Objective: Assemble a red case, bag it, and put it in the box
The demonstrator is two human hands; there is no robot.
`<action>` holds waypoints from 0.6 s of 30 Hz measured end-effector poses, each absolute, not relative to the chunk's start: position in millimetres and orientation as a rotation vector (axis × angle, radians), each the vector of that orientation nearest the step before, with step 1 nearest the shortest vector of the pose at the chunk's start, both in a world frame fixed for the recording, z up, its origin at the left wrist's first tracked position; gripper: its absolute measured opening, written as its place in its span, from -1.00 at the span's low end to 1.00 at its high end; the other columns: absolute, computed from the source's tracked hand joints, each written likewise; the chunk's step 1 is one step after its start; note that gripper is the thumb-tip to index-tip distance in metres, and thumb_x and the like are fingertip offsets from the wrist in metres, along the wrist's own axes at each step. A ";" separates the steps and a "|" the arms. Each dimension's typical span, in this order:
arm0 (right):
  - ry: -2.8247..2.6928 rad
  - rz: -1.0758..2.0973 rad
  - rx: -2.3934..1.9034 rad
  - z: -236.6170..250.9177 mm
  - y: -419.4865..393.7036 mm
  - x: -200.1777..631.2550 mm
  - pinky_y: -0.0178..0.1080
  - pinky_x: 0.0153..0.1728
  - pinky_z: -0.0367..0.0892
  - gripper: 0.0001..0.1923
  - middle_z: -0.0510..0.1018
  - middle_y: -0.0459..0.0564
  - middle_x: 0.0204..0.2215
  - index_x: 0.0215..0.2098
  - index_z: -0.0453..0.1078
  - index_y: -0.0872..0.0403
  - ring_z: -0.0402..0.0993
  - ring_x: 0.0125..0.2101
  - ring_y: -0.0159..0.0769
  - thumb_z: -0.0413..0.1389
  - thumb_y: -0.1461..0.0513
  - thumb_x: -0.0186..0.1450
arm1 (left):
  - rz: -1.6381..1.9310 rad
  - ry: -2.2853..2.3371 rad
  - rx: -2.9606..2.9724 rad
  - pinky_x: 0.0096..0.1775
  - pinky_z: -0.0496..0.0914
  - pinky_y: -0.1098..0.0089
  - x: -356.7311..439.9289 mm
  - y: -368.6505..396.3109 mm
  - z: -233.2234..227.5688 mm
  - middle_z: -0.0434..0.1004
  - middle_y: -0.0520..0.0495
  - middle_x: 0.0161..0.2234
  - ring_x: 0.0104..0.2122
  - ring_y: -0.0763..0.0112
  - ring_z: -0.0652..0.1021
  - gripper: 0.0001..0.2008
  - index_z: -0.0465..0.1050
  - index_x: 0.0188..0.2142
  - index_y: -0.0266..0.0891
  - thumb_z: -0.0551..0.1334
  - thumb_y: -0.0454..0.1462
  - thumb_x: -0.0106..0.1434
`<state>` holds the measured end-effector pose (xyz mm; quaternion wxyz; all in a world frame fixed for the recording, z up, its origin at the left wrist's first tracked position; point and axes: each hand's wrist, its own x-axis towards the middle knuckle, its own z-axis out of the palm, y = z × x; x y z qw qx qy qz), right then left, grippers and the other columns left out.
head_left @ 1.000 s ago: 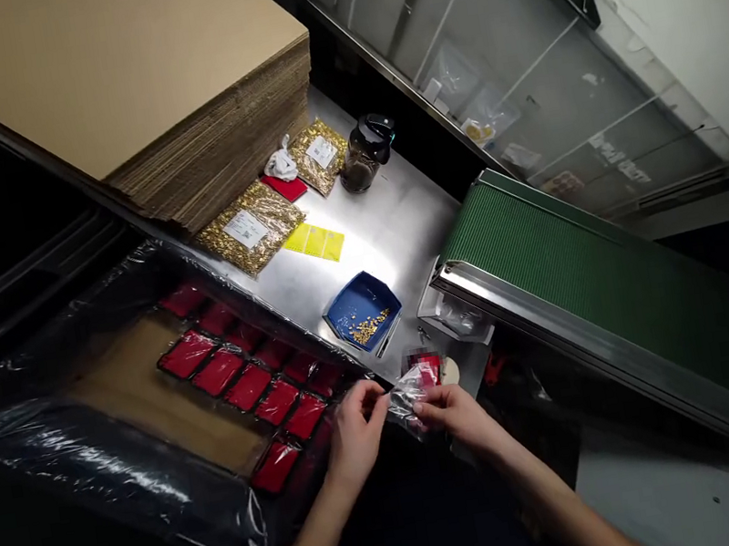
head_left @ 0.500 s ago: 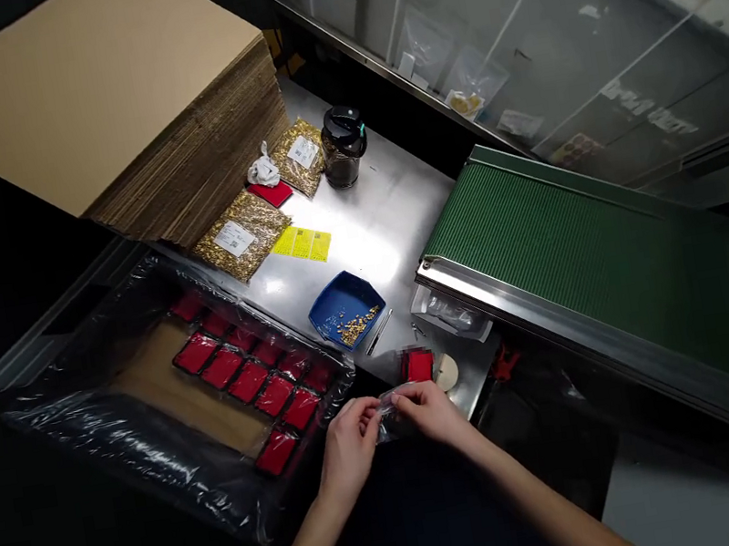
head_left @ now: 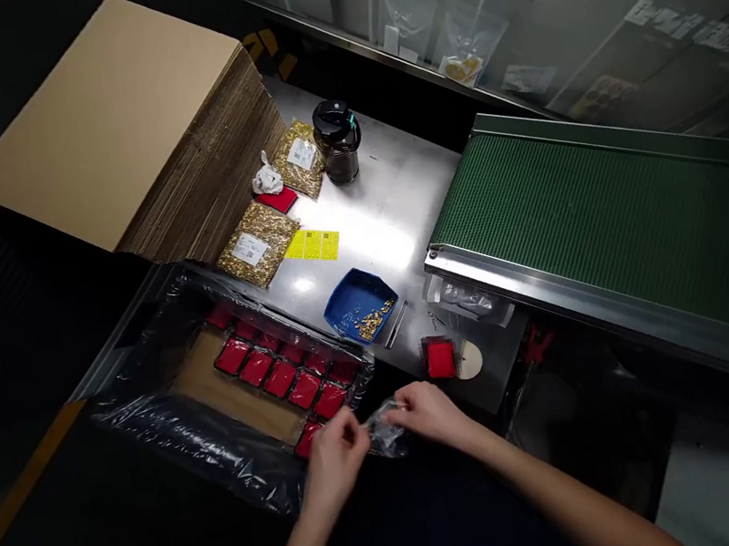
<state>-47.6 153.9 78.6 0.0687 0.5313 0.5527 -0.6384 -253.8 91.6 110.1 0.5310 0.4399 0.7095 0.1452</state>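
Note:
A small clear plastic bag [head_left: 386, 436] is stretched between my two hands near the front edge of the table. My left hand [head_left: 335, 453] pinches one side of it, close to the lined box. On the other side, my right hand [head_left: 428, 411] grips the bag between thumb and fingers. What the bag contains, if anything, I cannot make out. Just beyond my right hand lies a red square piece with a dark border [head_left: 440, 358], beside a round cream disc [head_left: 469, 360]. Left of my hands, rows of similar red pieces [head_left: 280, 379] lie in a box lined with clear plastic [head_left: 228, 461].
A blue tray [head_left: 348, 305] holds small gold-coloured parts, with a pen-like tool [head_left: 397, 324] beside it. Farther back are bags of gold parts [head_left: 262, 261], yellow labels [head_left: 313, 245] and a dark jug [head_left: 338, 148]. Cardboard sheets [head_left: 119, 118] rise at left; a green conveyor [head_left: 576, 212] occupies the right.
My hands have drawn apart, the left one moving left, and more of the clear bag shows between them. The camera view has shifted, so the box and table appear farther right.

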 end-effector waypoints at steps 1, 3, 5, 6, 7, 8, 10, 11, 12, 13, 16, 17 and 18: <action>1.727 -1.834 1.611 84.3 153.0 -53.9 -0.27 -0.34 0.15 -0.71 0.56 0.07 -0.44 -0.46 0.44 0.13 0.47 -0.36 -0.22 0.16 0.10 0.32 | 0.354 1.765 1.092 -0.42 0.17 0.40 -265.6 88.9 110.5 0.28 0.06 -0.52 -0.51 0.36 0.33 -0.84 0.24 -0.45 -0.19 0.20 -0.24 0.22; 1.833 -1.730 1.570 95.6 146.1 -73.7 -0.25 -0.31 0.12 -0.77 0.57 0.05 -0.41 -0.46 0.44 0.11 0.46 -0.34 -0.21 0.16 0.15 0.30 | 0.377 1.851 1.160 -0.36 0.16 0.38 -287.2 80.2 107.6 0.27 0.04 -0.47 -0.45 0.33 0.32 -0.91 0.20 -0.43 -0.18 0.15 -0.30 0.16; 1.885 -1.725 1.477 104.5 132.2 -100.4 -0.27 -0.35 0.09 -0.68 0.53 -0.02 -0.49 -0.52 0.41 0.09 0.42 -0.41 -0.28 0.19 0.06 0.28 | 0.387 1.833 1.197 -0.35 0.17 0.38 -307.8 69.0 99.9 0.30 0.04 -0.47 -0.45 0.31 0.35 -0.94 0.24 -0.43 -0.17 0.15 -0.28 0.14; 1.887 -1.728 1.453 107.4 123.1 -114.7 -0.28 -0.38 0.08 -0.62 0.49 -0.06 -0.54 -0.55 0.39 0.09 0.39 -0.45 -0.31 0.20 0.00 0.27 | 0.393 1.817 1.204 -0.36 0.17 0.38 -318.9 63.3 95.1 0.30 0.05 -0.49 -0.47 0.31 0.35 -0.94 0.26 -0.43 -0.17 0.15 -0.26 0.14; 1.873 -1.717 1.463 109.3 113.0 -129.1 -0.29 -0.40 0.08 -0.59 0.45 -0.07 -0.58 -0.57 0.38 0.09 0.36 -0.48 -0.33 0.20 -0.01 0.27 | 0.405 1.822 1.205 -0.37 0.17 0.38 -331.1 57.9 90.5 0.29 0.06 -0.51 -0.49 0.31 0.35 -0.92 0.26 -0.44 -0.17 0.15 -0.23 0.15; 1.850 -1.688 1.507 110.4 102.1 -143.2 -0.29 -0.40 0.08 -0.60 0.44 -0.06 -0.59 -0.58 0.36 0.10 0.36 -0.49 -0.32 0.19 0.01 0.27 | 0.427 1.853 1.199 -0.37 0.16 0.37 -344.3 52.8 86.6 0.27 0.06 -0.53 -0.50 0.31 0.33 -0.88 0.24 -0.45 -0.16 0.14 -0.21 0.17; 1.799 -1.587 1.672 111.5 79.5 -171.3 -0.27 -0.34 0.14 -0.78 0.52 0.04 -0.47 -0.50 0.41 0.12 0.43 -0.37 -0.23 0.17 0.18 0.26 | 0.485 1.941 1.184 -0.36 0.14 0.36 -371.4 42.3 82.3 0.23 0.06 -0.53 -0.50 0.31 0.30 -0.81 0.19 -0.45 -0.16 0.13 -0.16 0.24; 1.779 -1.544 1.765 111.8 68.5 -185.5 -0.24 -0.28 0.17 -0.92 0.56 0.10 -0.33 -0.40 0.45 0.13 0.46 -0.26 -0.16 0.16 0.26 0.22 | 0.509 1.957 1.184 -0.34 0.14 0.35 -383.9 36.0 82.1 0.22 0.06 -0.52 -0.49 0.30 0.29 -0.78 0.18 -0.44 -0.16 0.13 -0.14 0.27; 1.755 -1.525 1.849 112.0 58.1 -199.6 -0.23 -0.22 0.19 -0.90 0.57 0.15 -0.21 -0.29 0.48 0.13 0.46 -0.15 -0.11 0.16 0.30 0.21 | 0.520 1.927 1.197 -0.33 0.15 0.35 -394.7 28.3 82.8 0.23 0.05 -0.51 -0.47 0.30 0.29 -0.76 0.18 -0.44 -0.16 0.14 -0.12 0.28; 1.722 -1.538 1.920 112.0 48.7 -212.8 -0.22 -0.17 0.20 -0.85 0.56 0.16 -0.14 -0.21 0.48 0.13 0.44 -0.09 -0.09 0.15 0.30 0.23 | 0.519 1.853 1.221 -0.31 0.17 0.35 -403.8 19.1 84.2 0.25 0.04 -0.49 -0.45 0.30 0.31 -0.76 0.20 -0.44 -0.16 0.13 -0.11 0.29; 1.523 -1.750 2.042 109.5 27.7 -236.0 -0.25 -0.19 0.26 -0.83 0.56 0.04 -0.29 -0.26 0.48 0.13 0.47 -0.19 -0.17 0.17 0.17 0.32 | 0.456 1.563 1.274 -0.27 0.21 0.35 -423.8 -15.7 88.6 0.32 -0.01 -0.43 -0.40 0.29 0.36 -0.79 0.26 -0.45 -0.18 0.08 -0.14 0.27; 1.426 -1.858 2.057 107.8 23.2 -234.6 -0.26 -0.22 0.29 -0.79 0.55 -0.01 -0.37 -0.31 0.48 0.14 0.48 -0.26 -0.20 0.26 0.13 0.28 | 0.421 1.495 1.269 -0.27 0.21 0.35 -429.8 -28.0 89.4 0.33 -0.01 -0.43 -0.40 0.28 0.36 -0.79 0.25 -0.46 -0.18 0.08 -0.15 0.25; 1.322 -1.970 2.068 105.5 20.1 -227.7 -0.28 -0.25 0.31 -0.74 0.55 -0.04 -0.40 -0.34 0.49 0.15 0.49 -0.30 -0.22 0.37 0.14 0.17 | 0.381 1.444 1.251 -0.30 0.21 0.35 -436.1 -39.9 89.7 0.31 -0.01 -0.44 -0.42 0.29 0.35 -0.78 0.23 -0.48 -0.18 0.09 -0.15 0.24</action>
